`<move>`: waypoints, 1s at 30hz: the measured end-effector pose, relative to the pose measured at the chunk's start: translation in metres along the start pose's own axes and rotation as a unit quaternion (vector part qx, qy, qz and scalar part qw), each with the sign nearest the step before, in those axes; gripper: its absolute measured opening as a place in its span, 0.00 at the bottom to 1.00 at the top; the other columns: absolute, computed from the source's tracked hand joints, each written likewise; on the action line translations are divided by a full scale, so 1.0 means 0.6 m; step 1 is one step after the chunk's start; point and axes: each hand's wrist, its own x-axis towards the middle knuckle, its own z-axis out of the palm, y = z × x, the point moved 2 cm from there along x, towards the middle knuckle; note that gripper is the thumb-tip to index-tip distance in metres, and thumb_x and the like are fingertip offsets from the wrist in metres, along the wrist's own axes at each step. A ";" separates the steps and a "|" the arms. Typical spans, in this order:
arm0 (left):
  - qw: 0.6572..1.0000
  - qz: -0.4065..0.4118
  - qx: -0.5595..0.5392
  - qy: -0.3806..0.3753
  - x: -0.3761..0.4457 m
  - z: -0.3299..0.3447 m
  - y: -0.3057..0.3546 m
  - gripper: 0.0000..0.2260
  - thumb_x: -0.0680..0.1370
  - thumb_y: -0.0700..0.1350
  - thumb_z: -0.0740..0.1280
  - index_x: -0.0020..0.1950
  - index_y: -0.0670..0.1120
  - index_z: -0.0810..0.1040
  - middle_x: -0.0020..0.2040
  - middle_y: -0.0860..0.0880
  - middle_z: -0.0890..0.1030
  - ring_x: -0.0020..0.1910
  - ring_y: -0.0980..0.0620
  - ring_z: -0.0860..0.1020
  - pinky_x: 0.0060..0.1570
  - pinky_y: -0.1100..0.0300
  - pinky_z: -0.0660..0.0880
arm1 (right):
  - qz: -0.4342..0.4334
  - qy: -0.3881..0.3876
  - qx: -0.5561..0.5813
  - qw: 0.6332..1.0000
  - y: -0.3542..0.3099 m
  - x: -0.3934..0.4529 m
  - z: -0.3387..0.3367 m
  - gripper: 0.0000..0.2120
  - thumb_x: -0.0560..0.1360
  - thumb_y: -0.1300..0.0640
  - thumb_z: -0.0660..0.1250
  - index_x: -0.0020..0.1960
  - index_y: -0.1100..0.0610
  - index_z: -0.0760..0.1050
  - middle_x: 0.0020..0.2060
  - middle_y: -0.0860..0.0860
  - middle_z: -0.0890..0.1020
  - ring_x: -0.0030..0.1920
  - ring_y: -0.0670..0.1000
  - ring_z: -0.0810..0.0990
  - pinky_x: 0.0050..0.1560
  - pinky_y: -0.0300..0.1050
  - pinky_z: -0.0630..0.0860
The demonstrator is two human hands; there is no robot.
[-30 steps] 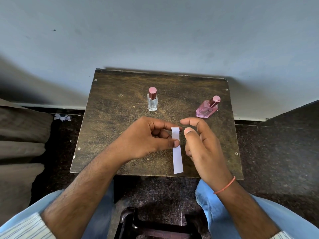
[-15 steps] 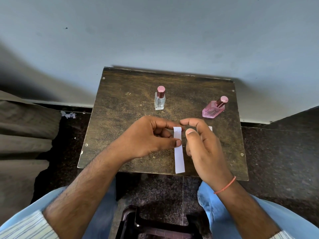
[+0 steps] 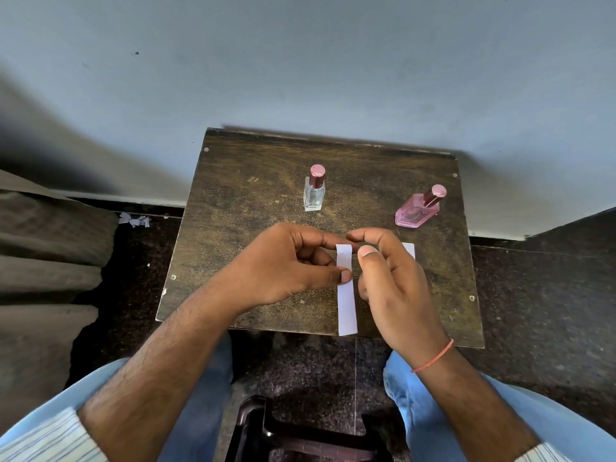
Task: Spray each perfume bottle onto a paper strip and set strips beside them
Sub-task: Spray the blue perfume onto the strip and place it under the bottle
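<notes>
Since a second ago little has changed on the table [image 3: 233,228]: the right hand [image 3: 390,281] has edged in toward the strip [image 3: 346,295], its forefinger and thumb curled by the top end, and a second strip [image 3: 408,251] now peeps out behind it. The left hand [image 3: 286,265] pinches the strip between thumb and forefinger, its lower end hanging past the table's near edge. Whether the right fingers actually touch the paper, I can't tell; they grasp nothing clearly. The clear bottle [image 3: 314,191] stands capped behind the hands, and the pink bottle [image 3: 418,210] sits capped to the right. I'd say the task has barely begun: no bottle lifted, nothing sprayed as far as shows, both strips still to place.
</notes>
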 end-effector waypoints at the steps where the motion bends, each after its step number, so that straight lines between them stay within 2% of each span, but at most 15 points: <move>1: 1.000 0.002 0.002 -0.001 0.000 0.000 0.000 0.15 0.76 0.41 0.80 0.62 0.53 0.88 0.49 0.38 0.89 0.42 0.40 0.81 0.45 0.45 0.73 | -0.001 -0.003 0.005 1.000 0.001 0.000 0.001 0.16 0.77 0.38 0.59 0.59 0.39 0.79 0.27 0.50 0.71 0.30 0.52 0.70 0.34 0.66 0.72; 4: 1.000 0.010 0.002 -0.015 0.004 0.000 -0.003 0.15 0.77 0.43 0.80 0.62 0.54 0.88 0.51 0.40 0.90 0.50 0.27 0.85 0.51 0.34 0.80 | 0.006 0.004 0.010 1.000 0.001 0.000 -0.001 0.16 0.77 0.36 0.60 0.58 0.38 0.79 0.30 0.61 0.72 0.31 0.55 0.71 0.34 0.68 0.73; 5: 1.000 0.011 0.009 -0.015 0.005 0.000 -0.006 0.15 0.77 0.43 0.80 0.63 0.54 0.88 0.51 0.40 0.90 0.49 0.29 0.86 0.50 0.34 0.80 | 0.009 0.007 0.011 1.000 0.002 0.001 -0.002 0.15 0.77 0.34 0.61 0.58 0.38 0.80 0.31 0.61 0.73 0.32 0.55 0.72 0.35 0.67 0.74; 7: 1.000 0.009 0.024 -0.004 0.006 -0.001 -0.012 0.15 0.76 0.43 0.81 0.62 0.53 0.88 0.47 0.44 0.90 0.43 0.39 0.85 0.46 0.46 0.79 | 0.019 0.003 0.019 1.000 0.001 0.005 -0.005 0.14 0.76 0.33 0.64 0.54 0.38 0.81 0.29 0.48 0.76 0.33 0.46 0.74 0.37 0.59 0.74; 8: 1.000 0.008 0.025 0.003 0.007 -0.002 -0.014 0.15 0.76 0.42 0.80 0.62 0.51 0.89 0.47 0.46 0.90 0.43 0.40 0.87 0.47 0.49 0.81 | 0.021 -0.005 0.034 0.999 0.002 0.007 -0.007 0.12 0.77 0.35 0.67 0.52 0.40 0.82 0.29 0.41 0.78 0.34 0.41 0.75 0.38 0.49 0.73; 10: 1.000 0.015 0.016 0.014 0.008 -0.006 -0.014 0.13 0.76 0.40 0.80 0.59 0.48 0.89 0.49 0.45 0.91 0.51 0.36 0.88 0.56 0.43 0.84 | 0.014 -0.015 0.054 0.998 0.005 0.013 -0.008 0.06 0.80 0.46 0.73 0.50 0.47 0.84 0.34 0.36 0.83 0.37 0.38 0.80 0.42 0.33 0.73; 12: 0.999 0.028 0.008 0.024 0.008 -0.010 -0.011 0.12 0.75 0.40 0.80 0.58 0.49 0.90 0.51 0.42 0.91 0.53 0.35 0.88 0.57 0.38 0.84 | 0.015 -0.002 0.044 0.999 0.010 0.017 -0.009 0.01 0.80 0.55 0.75 0.51 0.51 0.85 0.43 0.42 0.88 0.45 0.38 0.84 0.48 0.30 0.76; 13: 0.999 0.032 0.008 0.032 0.009 -0.012 -0.010 0.13 0.75 0.41 0.80 0.59 0.50 0.90 0.50 0.40 0.90 0.53 0.31 0.87 0.57 0.33 0.82 | 0.020 0.006 0.040 0.999 0.013 0.019 -0.009 0.02 0.80 0.58 0.75 0.51 0.52 0.85 0.45 0.45 0.88 0.47 0.40 0.84 0.49 0.31 0.76; 15: 0.999 0.029 0.010 0.044 0.011 -0.016 -0.010 0.15 0.73 0.42 0.81 0.60 0.51 0.89 0.50 0.39 0.90 0.53 0.29 0.85 0.59 0.29 0.80 | 0.031 0.012 0.041 0.999 0.015 0.020 -0.008 0.04 0.79 0.60 0.75 0.51 0.52 0.86 0.45 0.46 0.89 0.46 0.41 0.85 0.48 0.32 0.78; 17: 0.998 0.023 0.014 0.048 0.011 -0.017 -0.011 0.16 0.74 0.41 0.81 0.61 0.50 0.88 0.49 0.41 0.90 0.52 0.33 0.87 0.59 0.35 0.82 | 0.039 0.012 0.049 0.998 0.016 0.022 -0.008 0.04 0.80 0.62 0.75 0.50 0.54 0.87 0.37 0.41 0.87 0.39 0.38 0.83 0.41 0.30 0.76; 20: 0.998 0.027 0.041 0.041 0.009 -0.016 -0.012 0.17 0.74 0.42 0.82 0.62 0.51 0.88 0.47 0.43 0.90 0.43 0.46 0.86 0.48 0.51 0.83 | 0.052 0.005 0.076 0.996 0.019 0.019 -0.008 0.02 0.80 0.62 0.75 0.50 0.59 0.87 0.25 0.36 0.79 0.27 0.37 0.77 0.28 0.27 0.69; 24: 0.990 0.038 0.127 0.049 0.000 -0.018 -0.006 0.18 0.73 0.47 0.83 0.62 0.55 0.88 0.43 0.54 0.89 0.39 0.58 0.84 0.44 0.65 0.81 | 0.058 0.001 0.085 0.995 0.019 0.018 -0.006 0.02 0.80 0.62 0.75 0.49 0.60 0.86 0.24 0.36 0.77 0.25 0.38 0.76 0.27 0.27 0.68; 26: 0.977 0.033 0.199 0.063 -0.008 -0.031 0.003 0.19 0.74 0.53 0.82 0.64 0.57 0.86 0.43 0.57 0.89 0.38 0.62 0.85 0.43 0.66 0.83 | 0.061 0.008 0.082 0.995 0.022 0.019 -0.006 0.02 0.79 0.62 0.76 0.49 0.60 0.87 0.23 0.36 0.77 0.25 0.38 0.76 0.27 0.26 0.68; 29: 0.937 0.023 0.329 0.117 -0.020 -0.079 0.010 0.17 0.77 0.57 0.77 0.66 0.61 0.82 0.43 0.59 0.86 0.41 0.64 0.85 0.40 0.75 0.79 | 0.071 0.019 0.087 0.994 0.028 0.021 -0.006 0.02 0.79 0.60 0.76 0.48 0.58 0.87 0.23 0.37 0.76 0.23 0.39 0.74 0.26 0.27 0.66; 30: 0.921 0.028 0.361 0.143 -0.024 -0.098 0.008 0.17 0.78 0.57 0.76 0.66 0.61 0.82 0.45 0.59 0.85 0.41 0.64 0.83 0.38 0.74 0.78 | 0.074 0.020 0.086 0.993 0.029 0.022 -0.006 0.02 0.79 0.60 0.77 0.48 0.57 0.87 0.23 0.37 0.76 0.23 0.39 0.73 0.26 0.27 0.66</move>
